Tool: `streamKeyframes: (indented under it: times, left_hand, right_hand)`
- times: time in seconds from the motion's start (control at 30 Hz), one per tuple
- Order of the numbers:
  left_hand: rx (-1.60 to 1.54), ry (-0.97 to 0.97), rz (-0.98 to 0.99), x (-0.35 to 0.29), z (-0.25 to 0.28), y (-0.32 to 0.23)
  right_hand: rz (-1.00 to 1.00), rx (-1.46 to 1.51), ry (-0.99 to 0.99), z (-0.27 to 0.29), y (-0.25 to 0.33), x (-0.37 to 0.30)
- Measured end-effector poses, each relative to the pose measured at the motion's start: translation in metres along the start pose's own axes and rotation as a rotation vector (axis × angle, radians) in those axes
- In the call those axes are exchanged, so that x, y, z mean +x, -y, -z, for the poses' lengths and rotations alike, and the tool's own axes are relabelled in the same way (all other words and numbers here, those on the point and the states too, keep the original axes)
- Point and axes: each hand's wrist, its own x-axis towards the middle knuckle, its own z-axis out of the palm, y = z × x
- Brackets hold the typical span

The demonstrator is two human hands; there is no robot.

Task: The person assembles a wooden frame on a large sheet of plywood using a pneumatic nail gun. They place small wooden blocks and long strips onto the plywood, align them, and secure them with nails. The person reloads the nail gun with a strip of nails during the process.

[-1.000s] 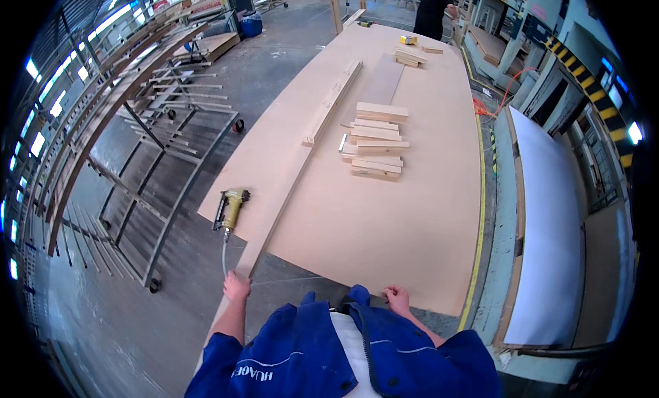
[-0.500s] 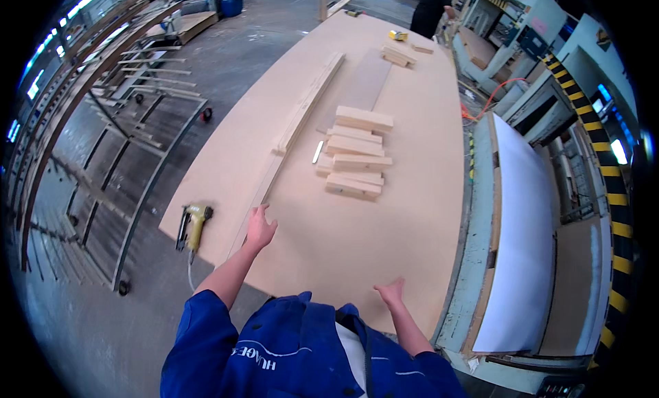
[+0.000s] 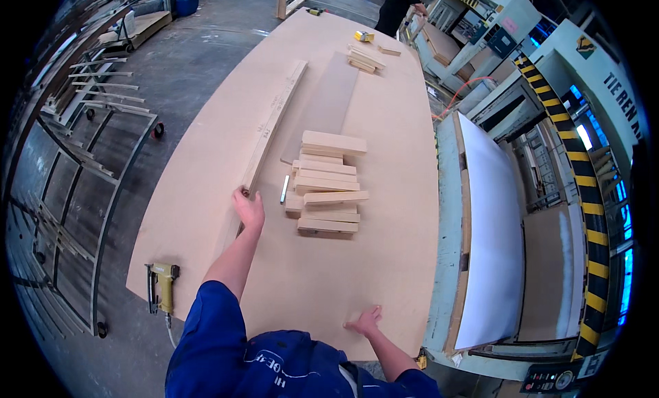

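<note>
My left hand (image 3: 248,210) is at the near end of a long wooden strip (image 3: 274,116), its thumb and fingers closed about that end. The strip lies lengthwise on a large pale board (image 3: 398,192). Lower right, over the board's near part, my right hand (image 3: 366,320) has its fingers spread and holds nothing; whether it touches the surface I cannot tell. A pile of short wooden blocks (image 3: 333,185) lies right of the strip. Between them is a small silvery bar (image 3: 285,190). A nail gun (image 3: 163,288) with a hose rests at the board's near left corner.
A thin greyish panel (image 3: 322,109) lies beyond the blocks, with more short wood pieces (image 3: 365,59) and a yellow tape measure (image 3: 364,36) farther back. A metal rack (image 3: 123,185) stands left. Machinery with a striped guard (image 3: 585,206) borders the right. A person (image 3: 398,8) stands at the far end.
My left hand has moved forward to the strip's near end and closed on it. My right hand stays low and spread. The view has shifted, so the table's things appear farther left and mostly lower.
</note>
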Motion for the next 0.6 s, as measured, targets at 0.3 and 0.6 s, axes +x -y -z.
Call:
streamKeyframes:
  times: [0.3,0.6]
  left_hand:
    - [0.093,0.114,0.064,0.005,-0.019,0.008]
    - [0.444,0.236,-0.209,-0.003,-0.02,0.008]
  right_hand:
    - [0.022,0.062,-0.054,-0.013,-0.009,0.008]
    - [0.064,0.052,-0.045,-0.005,-0.008,0.006]
